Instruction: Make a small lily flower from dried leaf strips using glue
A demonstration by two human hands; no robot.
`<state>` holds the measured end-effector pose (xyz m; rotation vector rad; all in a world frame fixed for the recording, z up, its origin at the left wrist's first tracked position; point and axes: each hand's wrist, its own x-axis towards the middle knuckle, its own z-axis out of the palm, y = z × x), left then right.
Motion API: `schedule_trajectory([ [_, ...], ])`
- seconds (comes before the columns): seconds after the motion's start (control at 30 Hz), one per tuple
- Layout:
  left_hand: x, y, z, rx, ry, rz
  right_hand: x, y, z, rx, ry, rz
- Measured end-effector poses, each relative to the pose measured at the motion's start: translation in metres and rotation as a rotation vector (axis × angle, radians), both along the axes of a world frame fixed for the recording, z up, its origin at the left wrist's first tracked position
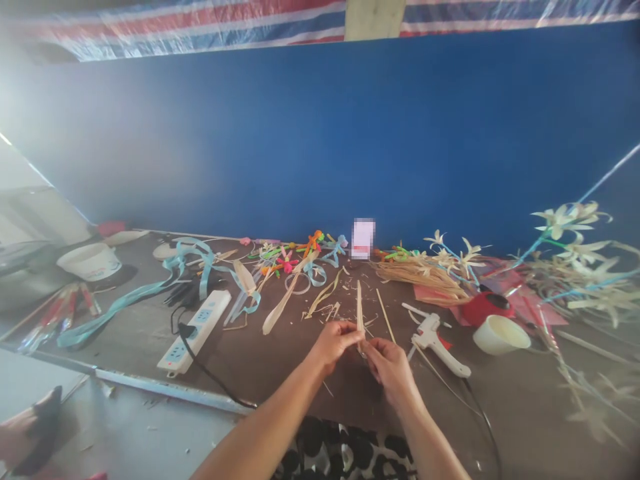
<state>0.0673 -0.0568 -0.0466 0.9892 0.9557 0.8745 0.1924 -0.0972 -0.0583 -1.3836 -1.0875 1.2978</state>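
On the brown table (273, 360), your left hand (331, 345) and right hand (391, 367) pinch a pale strip (359, 305) near its lower end; its tip points towards the blue panel (320, 147); grip gently, it may split.

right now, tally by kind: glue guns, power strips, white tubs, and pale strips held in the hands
Glue gun: 1
Power strip: 1
White tubs, one far left and one at right: 2
Held pale strip: 1
Total: 5
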Motion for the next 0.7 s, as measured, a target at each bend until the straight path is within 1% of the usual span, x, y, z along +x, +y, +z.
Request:
schedule_trajectory([
  [0.07,0.001,-0.003,-0.005,-0.018,0.012,0.049,0.014,0.006,0.002,0.072,-0.239,0.045],
  [0.1,0.001,-0.003,-0.007,-0.030,0.021,0.069,0.023,0.009,0.003,0.121,-0.409,0.036],
  [0.13,-0.001,-0.003,-0.008,-0.036,0.030,0.085,0.031,0.014,0.004,0.178,-0.604,-0.010],
  [0.17,-0.002,-0.002,-0.007,-0.033,0.039,0.094,0.040,0.018,0.005,0.201,-0.817,-0.063],
  [0.2,-0.004,-0.002,-0.006,-0.018,0.052,0.098,0.047,0.023,0.005,0.172,-1.012,-0.084],
  [0.23,-0.006,-0.001,-0.005,0.003,0.068,0.097,0.052,0.028,0.005,0.126,-1.155,-0.062],
  [0.27,-0.007,-0.001,-0.003,0.024,0.084,0.097,0.055,0.033,0.004,0.083,-1.246,-0.038],
  [0.3,-0.007,-0.001,-0.002,0.040,0.098,0.095,0.056,0.037,0.002,0.044,-1.292,-0.015],
  [0.4,-0.008,-0.002,0.000,0.038,0.109,0.091,0.054,0.049,0.000,-0.005,-1.278,-0.009],
  [0.47,-0.009,-0.001,-0.001,0.009,0.105,0.084,0.053,0.053,0.004,-0.009,-1.261,-0.032],
  [0.5,-0.011,-0.001,-0.003,0.000,0.104,0.084,0.052,0.053,0.008,0.015,-1.202,-0.056],
  [0.53,-0.012,0.000,-0.004,-0.002,0.103,0.089,0.052,0.051,0.013,0.057,-1.083,-0.078],
  [0.57,-0.014,0.001,-0.005,0.001,0.104,0.100,0.050,0.048,0.018,0.109,-0.912,-0.084],
  [0.6,-0.016,0.002,-0.006,0.010,0.107,0.113,0.048,0.044,0.023,0.162,-0.692,-0.056],
  [0.63,-0.017,0.002,-0.007,0.022,0.110,0.126,0.045,0.040,0.027,0.200,-0.479,0.010],
  [0.67,-0.018,0.003,-0.007,0.038,0.114,0.135,0.041,0.034,0.030,0.217,-0.317,0.100],
  [0.7,-0.018,0.003,-0.007,0.052,0.121,0.138,0.037,0.029,0.032,0.220,-0.225,0.190],
])
